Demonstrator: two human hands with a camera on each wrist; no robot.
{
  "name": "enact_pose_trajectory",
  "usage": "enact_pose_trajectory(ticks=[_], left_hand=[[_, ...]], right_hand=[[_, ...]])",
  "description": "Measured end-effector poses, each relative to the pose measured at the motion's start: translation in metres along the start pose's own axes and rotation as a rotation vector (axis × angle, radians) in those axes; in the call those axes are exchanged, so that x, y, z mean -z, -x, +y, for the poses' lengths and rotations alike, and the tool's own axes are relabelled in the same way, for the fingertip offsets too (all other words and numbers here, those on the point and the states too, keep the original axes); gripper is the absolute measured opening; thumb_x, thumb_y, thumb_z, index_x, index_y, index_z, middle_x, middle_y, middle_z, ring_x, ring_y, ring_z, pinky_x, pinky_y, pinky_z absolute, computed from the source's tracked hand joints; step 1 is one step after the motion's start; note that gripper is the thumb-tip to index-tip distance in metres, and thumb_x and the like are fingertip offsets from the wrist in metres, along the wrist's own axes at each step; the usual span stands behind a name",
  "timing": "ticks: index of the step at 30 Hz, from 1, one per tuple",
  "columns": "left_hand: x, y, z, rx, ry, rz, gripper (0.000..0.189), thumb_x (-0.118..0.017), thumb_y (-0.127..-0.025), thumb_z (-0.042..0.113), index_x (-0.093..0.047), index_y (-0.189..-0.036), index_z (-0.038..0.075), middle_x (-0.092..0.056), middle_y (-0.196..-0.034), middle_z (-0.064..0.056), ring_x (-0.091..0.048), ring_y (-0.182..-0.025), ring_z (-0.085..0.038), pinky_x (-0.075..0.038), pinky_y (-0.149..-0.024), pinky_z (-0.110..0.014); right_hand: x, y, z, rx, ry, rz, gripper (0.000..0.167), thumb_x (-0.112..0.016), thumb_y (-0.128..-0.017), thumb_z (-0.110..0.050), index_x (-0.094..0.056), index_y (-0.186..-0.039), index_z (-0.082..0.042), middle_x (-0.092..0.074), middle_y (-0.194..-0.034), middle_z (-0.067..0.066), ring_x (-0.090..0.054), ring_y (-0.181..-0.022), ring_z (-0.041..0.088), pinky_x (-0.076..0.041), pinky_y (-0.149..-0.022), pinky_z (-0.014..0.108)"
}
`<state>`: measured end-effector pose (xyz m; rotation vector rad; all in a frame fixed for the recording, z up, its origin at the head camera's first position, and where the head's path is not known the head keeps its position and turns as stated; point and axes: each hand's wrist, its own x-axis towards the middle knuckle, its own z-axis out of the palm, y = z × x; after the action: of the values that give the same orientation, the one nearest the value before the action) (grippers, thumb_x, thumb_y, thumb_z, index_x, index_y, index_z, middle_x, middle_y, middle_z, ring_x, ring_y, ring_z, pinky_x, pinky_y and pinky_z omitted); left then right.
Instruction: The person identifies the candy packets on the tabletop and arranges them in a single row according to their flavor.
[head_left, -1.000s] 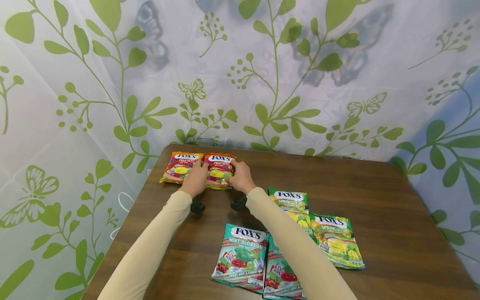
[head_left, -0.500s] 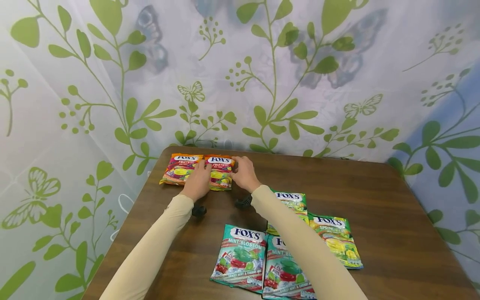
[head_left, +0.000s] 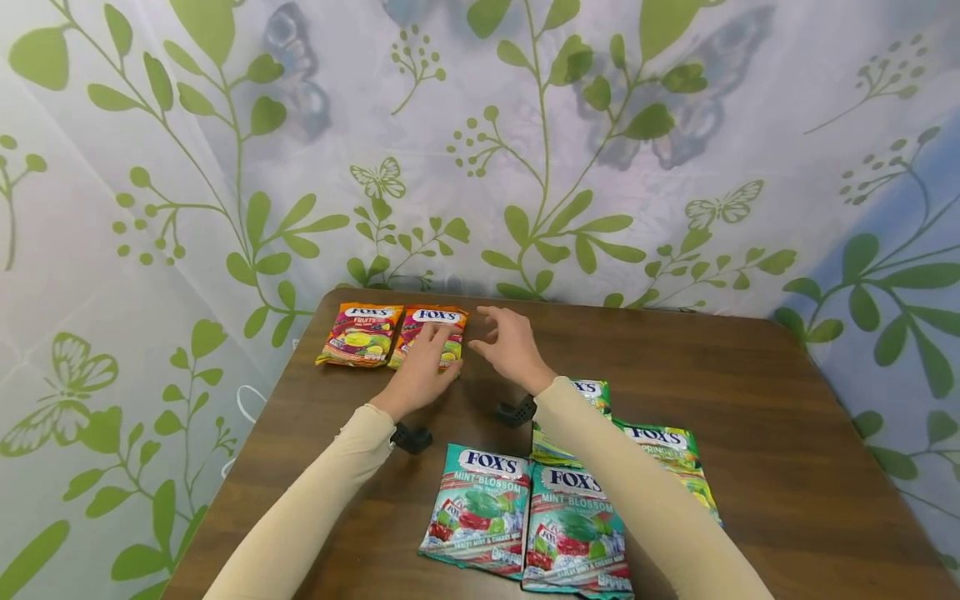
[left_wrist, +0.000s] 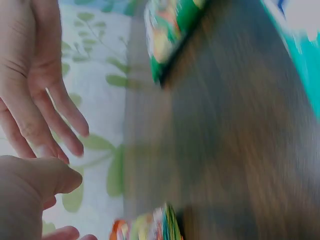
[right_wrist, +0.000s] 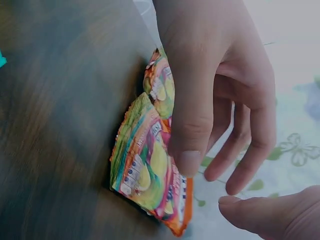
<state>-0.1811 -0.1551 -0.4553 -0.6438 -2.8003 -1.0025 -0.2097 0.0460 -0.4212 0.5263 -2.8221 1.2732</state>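
Note:
Two orange and magenta Fox's Fruits candy bags lie side by side at the table's back left: the left candy bag [head_left: 360,337] in plain sight, the right candy bag [head_left: 437,316] partly covered. Over the front of the right bag is my left hand [head_left: 420,373], its fingers extended and loose. My right hand [head_left: 517,346] is in the air just right of that bag, fingers loosely bent, nothing between them. In the right wrist view, the left hand [right_wrist: 205,85] hangs beside the bags, and my right thumb [right_wrist: 270,210] shows at lower right.
Two teal Mint Blossom bags, left [head_left: 480,510] and right [head_left: 576,533], lie at the table's near middle. Two green Spring Tea bags, one [head_left: 592,392] partly behind the right sleeve and another [head_left: 663,442], lie to their right. A leaf-patterned curtain [head_left: 450,125] hangs behind the wooden table [head_left: 787,467].
My right hand has let go of the right Fruits bag's edge and drawn right. My left hand has shifted right and nearer, leaving the left Fruits bag uncovered.

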Motion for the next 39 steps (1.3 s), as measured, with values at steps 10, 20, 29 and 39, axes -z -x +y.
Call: enact_pose_trajectory(ticks=[10,20,29,39], left_hand=[[-0.003,0.014,0.032,-0.015,0.144,-0.052,0.057,-0.077,-0.103,0.009,-0.051,-0.152,-0.002,-0.049,-0.141,-0.022,-0.059,-0.114,-0.041,-0.056,-0.100,-0.052],[-0.013,0.030,0.054,-0.136,0.185,-0.128,0.059,-0.077,-0.103,0.009,-0.050,-0.154,-0.001,-0.053,-0.136,-0.020,-0.060,-0.118,-0.039,-0.056,-0.098,-0.051],[-0.026,0.028,0.070,-0.178,0.245,-0.215,0.056,-0.074,-0.105,0.010,-0.050,-0.154,-0.001,-0.054,-0.134,-0.024,-0.065,-0.119,-0.044,-0.058,-0.099,-0.054],[-0.039,0.021,0.078,-0.129,0.332,-0.305,0.053,-0.074,-0.106,0.011,-0.051,-0.153,0.001,-0.056,-0.137,-0.027,-0.065,-0.118,-0.038,-0.061,-0.096,-0.044]], right_hand=[[0.025,0.035,0.004,0.099,-0.008,0.058,0.056,-0.086,-0.096,-0.010,-0.065,-0.147,0.001,-0.070,-0.127,0.022,-0.074,-0.109,0.040,-0.062,-0.091,0.050],[0.050,0.076,0.004,0.118,-0.017,0.058,0.059,-0.088,-0.095,-0.009,-0.065,-0.149,-0.001,-0.071,-0.126,0.021,-0.074,-0.106,0.039,-0.063,-0.086,0.051],[0.070,0.108,0.027,0.047,0.011,0.026,0.057,-0.087,-0.095,-0.010,-0.067,-0.148,-0.004,-0.072,-0.127,0.023,-0.074,-0.105,0.039,-0.064,-0.081,0.048],[0.088,0.127,0.067,-0.128,0.069,-0.017,0.054,-0.087,-0.097,-0.014,-0.067,-0.146,-0.001,-0.067,-0.132,0.029,-0.070,-0.093,0.035,-0.061,-0.073,0.045]])
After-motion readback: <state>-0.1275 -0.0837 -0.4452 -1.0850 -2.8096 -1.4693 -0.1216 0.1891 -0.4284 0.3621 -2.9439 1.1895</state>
